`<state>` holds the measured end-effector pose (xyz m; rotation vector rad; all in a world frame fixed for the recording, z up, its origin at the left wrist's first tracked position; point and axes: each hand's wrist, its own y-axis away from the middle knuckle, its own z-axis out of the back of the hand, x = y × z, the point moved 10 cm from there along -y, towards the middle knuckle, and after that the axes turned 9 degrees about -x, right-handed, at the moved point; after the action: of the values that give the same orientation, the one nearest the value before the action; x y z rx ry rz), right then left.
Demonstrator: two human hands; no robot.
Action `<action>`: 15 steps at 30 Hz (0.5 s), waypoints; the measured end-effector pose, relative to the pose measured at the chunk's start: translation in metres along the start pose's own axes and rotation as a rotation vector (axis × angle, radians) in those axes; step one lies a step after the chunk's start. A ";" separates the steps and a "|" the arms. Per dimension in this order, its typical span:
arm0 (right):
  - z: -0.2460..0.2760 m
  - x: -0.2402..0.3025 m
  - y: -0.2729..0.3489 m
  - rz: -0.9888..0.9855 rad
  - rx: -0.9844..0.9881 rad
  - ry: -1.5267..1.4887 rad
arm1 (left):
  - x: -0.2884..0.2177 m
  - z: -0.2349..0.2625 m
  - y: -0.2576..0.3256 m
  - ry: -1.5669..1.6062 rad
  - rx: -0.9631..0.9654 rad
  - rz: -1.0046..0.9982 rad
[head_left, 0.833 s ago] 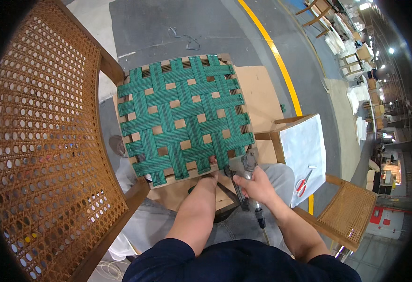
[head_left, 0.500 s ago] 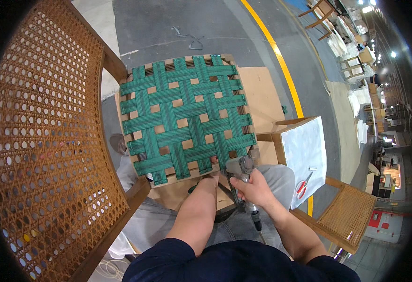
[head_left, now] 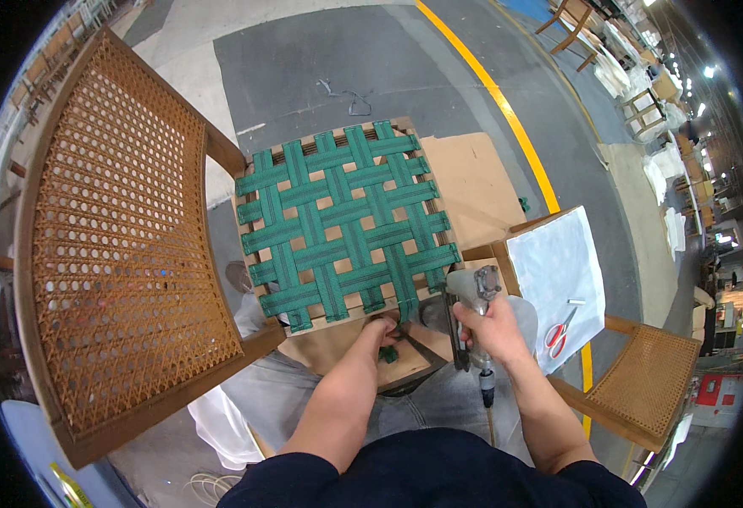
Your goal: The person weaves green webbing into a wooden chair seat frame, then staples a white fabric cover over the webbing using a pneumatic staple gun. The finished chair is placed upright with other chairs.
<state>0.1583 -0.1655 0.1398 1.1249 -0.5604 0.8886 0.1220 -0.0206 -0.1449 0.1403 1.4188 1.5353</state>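
Note:
A wooden chair seat frame is crossed by woven green webbing straps (head_left: 350,207), their ends lying over the frame's edges. At the near edge, one strap end (head_left: 406,310) hangs over the rim. My left hand (head_left: 378,328) is beside that end, its fingers bent and partly hidden at the frame; what they pinch is not clear. My right hand (head_left: 492,328) is wrapped around a grey pneumatic staple gun (head_left: 471,286), held just off the seat's near right corner. A hose trails from the gun's lower end toward me.
The chair's cane back (head_left: 126,237) rises at left. On the right, a white-covered surface (head_left: 558,262) bears red-handled scissors (head_left: 557,339) and a small metal strip (head_left: 576,301). Another cane-panelled chair part (head_left: 647,385) stands beyond it. Cardboard (head_left: 473,182) lies on the floor beneath the seat.
The staple gun has moved right, away from the seat's near edge. My left hand has drawn back from under the webbing. The view has shifted, showing more on the left.

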 end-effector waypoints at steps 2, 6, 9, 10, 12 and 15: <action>0.007 0.004 -0.001 0.023 -0.001 -0.024 | 0.001 0.007 0.009 -0.085 0.018 -0.009; 0.009 0.000 0.001 0.038 0.009 -0.041 | -0.016 0.015 0.044 -0.019 -0.011 -0.120; 0.021 -0.019 0.003 -0.004 0.010 -0.043 | -0.054 0.017 0.108 0.406 0.056 -0.312; 0.012 -0.017 0.002 -0.001 0.045 -0.058 | -0.049 0.029 0.110 0.545 0.039 -0.301; -0.001 -0.013 0.001 0.001 0.089 -0.070 | -0.042 0.051 0.111 0.816 0.020 -0.290; -0.009 -0.017 -0.004 -0.022 0.089 -0.038 | -0.072 0.104 0.117 0.916 -0.061 -0.290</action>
<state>0.1519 -0.1632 0.1214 1.2283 -0.5431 0.8812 0.1600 0.0216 0.0172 -0.8724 1.9611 1.4401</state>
